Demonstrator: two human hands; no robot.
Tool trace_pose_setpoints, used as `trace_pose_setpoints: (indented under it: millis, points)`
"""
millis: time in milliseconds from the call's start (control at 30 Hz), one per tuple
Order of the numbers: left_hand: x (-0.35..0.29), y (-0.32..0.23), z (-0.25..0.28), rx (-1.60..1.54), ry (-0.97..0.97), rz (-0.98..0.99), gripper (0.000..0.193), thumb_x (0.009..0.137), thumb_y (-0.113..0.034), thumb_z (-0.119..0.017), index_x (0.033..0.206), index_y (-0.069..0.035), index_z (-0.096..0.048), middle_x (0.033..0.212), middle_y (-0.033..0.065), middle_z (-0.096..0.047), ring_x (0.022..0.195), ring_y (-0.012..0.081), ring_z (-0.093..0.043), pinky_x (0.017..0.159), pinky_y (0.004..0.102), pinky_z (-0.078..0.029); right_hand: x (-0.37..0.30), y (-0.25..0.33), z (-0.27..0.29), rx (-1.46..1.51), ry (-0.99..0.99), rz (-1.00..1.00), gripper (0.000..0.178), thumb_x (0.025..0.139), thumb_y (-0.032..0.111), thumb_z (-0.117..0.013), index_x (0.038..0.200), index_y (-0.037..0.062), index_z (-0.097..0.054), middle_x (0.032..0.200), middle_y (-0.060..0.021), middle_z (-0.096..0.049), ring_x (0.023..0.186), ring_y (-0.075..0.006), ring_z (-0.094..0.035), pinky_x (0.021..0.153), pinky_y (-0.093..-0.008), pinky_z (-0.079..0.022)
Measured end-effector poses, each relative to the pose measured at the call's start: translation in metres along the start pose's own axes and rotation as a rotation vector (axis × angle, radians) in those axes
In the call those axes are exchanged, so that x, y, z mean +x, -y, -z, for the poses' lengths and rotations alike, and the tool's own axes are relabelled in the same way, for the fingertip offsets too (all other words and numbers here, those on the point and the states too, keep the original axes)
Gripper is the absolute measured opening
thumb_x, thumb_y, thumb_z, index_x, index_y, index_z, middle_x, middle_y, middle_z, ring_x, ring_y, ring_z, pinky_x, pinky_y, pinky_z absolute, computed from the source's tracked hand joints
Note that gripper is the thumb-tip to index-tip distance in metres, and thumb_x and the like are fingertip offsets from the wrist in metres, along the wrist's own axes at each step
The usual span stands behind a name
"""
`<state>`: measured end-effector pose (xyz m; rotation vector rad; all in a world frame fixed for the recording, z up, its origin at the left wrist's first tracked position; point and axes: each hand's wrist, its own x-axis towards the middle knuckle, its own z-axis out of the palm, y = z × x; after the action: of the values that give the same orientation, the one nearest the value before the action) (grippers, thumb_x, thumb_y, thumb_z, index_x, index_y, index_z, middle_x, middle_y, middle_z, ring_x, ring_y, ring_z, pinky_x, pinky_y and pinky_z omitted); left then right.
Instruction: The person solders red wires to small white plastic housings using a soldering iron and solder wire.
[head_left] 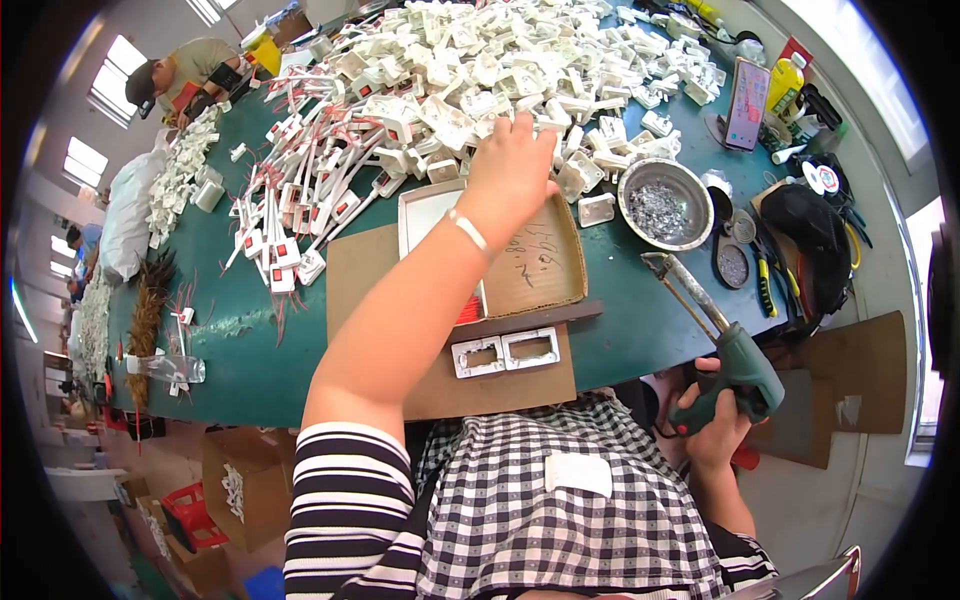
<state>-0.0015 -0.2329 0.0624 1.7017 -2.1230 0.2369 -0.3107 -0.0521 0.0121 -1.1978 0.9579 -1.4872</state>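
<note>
My left hand (512,170) reaches over an open cardboard box (545,265) to the near edge of a large heap of white plastic housings (480,60). Its fingers are somewhat apart and touch the heap; I make out nothing held in them. At the right, my right hand (715,420) is wrapped round the handle of a green soldering gun (745,375), whose metal tip points up and left, just below a metal bowl (666,205) with silvery bits. Two joined white frames (505,352) lie on a cardboard sheet (430,390) in front of me.
White switch pieces with red wires (290,225) are piled left of the box. A phone (746,105) stands upright at the right, near yellow-handled pliers (766,285) and a yellow bottle (785,82). A clear bottle (170,369) lies far left. Another person (190,75) works across the table.
</note>
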Motion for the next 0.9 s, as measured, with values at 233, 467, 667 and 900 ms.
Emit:
trace_pose_setpoints:
  millis: [233, 467, 667, 900]
  points:
    - [0.009, 0.042, -0.016, -0.092, -0.047, 0.114, 0.025, 0.074, -0.016, -0.065, 0.098, -0.011, -0.061, 0.089, 0.0188, -0.058, 0.085, 0.0345, -0.06, 0.074, 0.0392, -0.051, 0.0, 0.001, 0.003, -0.006, -0.04, -0.116, 0.037, 0.095, 0.019, -0.042, 0.123, -0.0063, -0.044, 0.11, -0.0202, -0.058, 0.062, -0.0177, -0.058, 0.054, -0.0278, -0.049]
    - [-0.093, 0.053, 0.026, -2.041, -0.087, 0.437, 0.021, 0.092, -0.013, -0.056, 0.111, -0.005, -0.052, 0.104, 0.0083, -0.058, 0.099, 0.0181, -0.056, 0.097, 0.0353, -0.044, 0.004, -0.004, -0.004, 0.051, -0.052, -0.109, 0.041, 0.095, 0.021, -0.044, 0.126, -0.0059, -0.041, 0.11, -0.0223, -0.058, 0.064, -0.0171, -0.058, 0.055, -0.0273, -0.048]
    - [-0.188, -0.025, 0.058, -1.297, 0.259, 0.577, 0.052, 0.074, 0.0, -0.074, 0.118, -0.005, -0.048, 0.11, 0.0082, -0.056, 0.105, 0.0189, -0.055, 0.095, 0.0352, -0.048, 0.008, -0.007, -0.015, 0.112, -0.04, -0.194, 0.044, 0.095, 0.021, -0.046, 0.13, -0.0045, -0.039, 0.111, -0.0241, -0.058, 0.063, -0.018, -0.057, 0.057, -0.0292, -0.048]
    - [-0.2, -0.059, 0.06, -0.642, 0.208, 0.235, 0.06, 0.068, -0.006, -0.079, 0.122, -0.003, -0.053, 0.12, 0.0115, -0.06, 0.11, 0.0253, -0.058, 0.096, 0.0338, -0.045, 0.002, -0.009, -0.009, 0.099, 0.032, -0.236, 0.043, 0.094, 0.019, -0.045, 0.129, -0.0041, -0.04, 0.111, -0.0239, -0.059, 0.064, -0.0183, -0.058, 0.057, -0.0291, -0.049]
